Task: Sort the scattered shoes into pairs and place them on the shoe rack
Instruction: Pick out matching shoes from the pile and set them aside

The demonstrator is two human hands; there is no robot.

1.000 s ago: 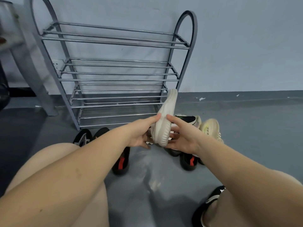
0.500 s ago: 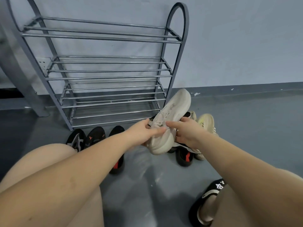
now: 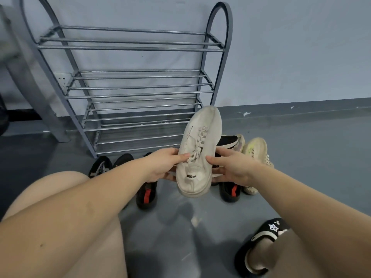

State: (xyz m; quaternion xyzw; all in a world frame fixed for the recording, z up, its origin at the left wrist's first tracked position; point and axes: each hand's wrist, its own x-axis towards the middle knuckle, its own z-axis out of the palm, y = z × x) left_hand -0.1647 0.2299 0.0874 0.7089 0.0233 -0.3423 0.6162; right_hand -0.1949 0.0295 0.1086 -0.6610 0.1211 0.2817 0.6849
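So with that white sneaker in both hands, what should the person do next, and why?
Probably carry the white sneaker forward and set it on a shelf of the shoe rack. Left hand and right hand both grip it off the floor, toe towards the rack, whose shelves hold no shoes. A similar cream sneaker lies close by.

One view only, worn on the head, looking forward and down over both bare forearms. Wide-angle, with straight lines bowed toward the edges. Close to the left hand [image 3: 160, 167] and right hand [image 3: 234, 169], which sit just below frame centre around the white sneaker [image 3: 198, 151]. Knees at the lower corners, very near the lens. Facing the metal shoe rack [image 3: 140, 91] against the wall [image 3: 291, 47], upper centre, farther off. Grey floor [image 3: 311, 157] filling the middle and right. Low vantage, as from a crouch or seat. No second view for overlap.
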